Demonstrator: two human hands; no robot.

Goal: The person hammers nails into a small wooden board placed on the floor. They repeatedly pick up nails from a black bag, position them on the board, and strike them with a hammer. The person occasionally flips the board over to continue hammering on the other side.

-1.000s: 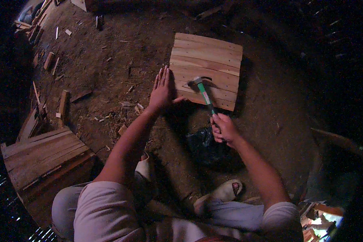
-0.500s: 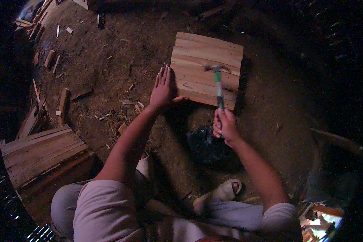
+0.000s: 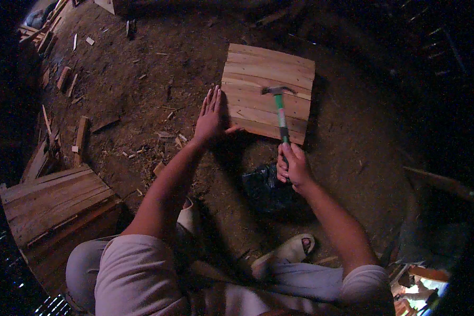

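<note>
In front of me stands a wooden crate or box [image 3: 253,68], its top made of several pale planks dotted with nail heads. My left hand [image 3: 210,120] lies flat against its left side, fingers stretched out and the thumb along the near edge. My right hand [image 3: 295,166] is wrapped round the handle of a claw hammer [image 3: 279,108] with a green and black shaft. The hammer's head is over the middle of the planks; whether it touches them I cannot tell.
Another plank-sided wooden box [image 3: 63,203] stands at my left. A black plastic bag [image 3: 266,189] lies on the dirt floor between the crate and my feet. Wood offcuts [image 3: 81,134] and scraps are strewn on the left, and a long board [image 3: 440,183] lies at the right.
The hammer head has shifted slightly left over the planks, and my right hand moved a little with it. My left hand keeps its place at the crate's side.
</note>
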